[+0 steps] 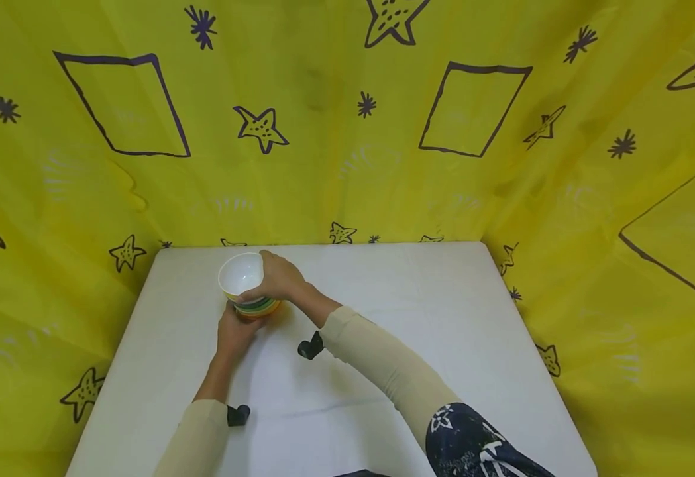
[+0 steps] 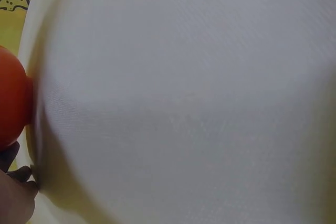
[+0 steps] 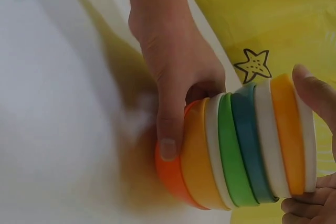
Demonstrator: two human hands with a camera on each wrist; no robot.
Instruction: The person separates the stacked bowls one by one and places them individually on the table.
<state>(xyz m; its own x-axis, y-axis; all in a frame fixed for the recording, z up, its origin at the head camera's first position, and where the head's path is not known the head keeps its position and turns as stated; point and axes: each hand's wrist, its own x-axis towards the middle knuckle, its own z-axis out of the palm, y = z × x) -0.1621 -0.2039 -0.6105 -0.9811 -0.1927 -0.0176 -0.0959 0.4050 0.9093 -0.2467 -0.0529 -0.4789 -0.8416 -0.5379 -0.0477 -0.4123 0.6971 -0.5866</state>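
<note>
A stack of nested bowls (image 1: 256, 307) is held over the far left part of the white table. The right wrist view shows its bands of orange, yellow, white, green and teal, tilted on its side there. My left hand (image 1: 236, 336) grips the stack low down, its thumb (image 3: 168, 148) lying on the orange bottom bowl (image 3: 167, 179). At the other end, my right hand (image 1: 281, 277) holds the white-lined top bowl (image 1: 241, 273) by its rim, fingers on one side and thumb on the other. The left wrist view catches only part of the orange bowl and some fingers (image 2: 17, 198).
The white-covered table (image 1: 442, 344) extends to the right and toward the person. Yellow curtains (image 1: 323, 185) with drawn stars and squares enclose its back and sides. Dark wrist-strap pieces (image 1: 311, 346) stick out from both sleeves.
</note>
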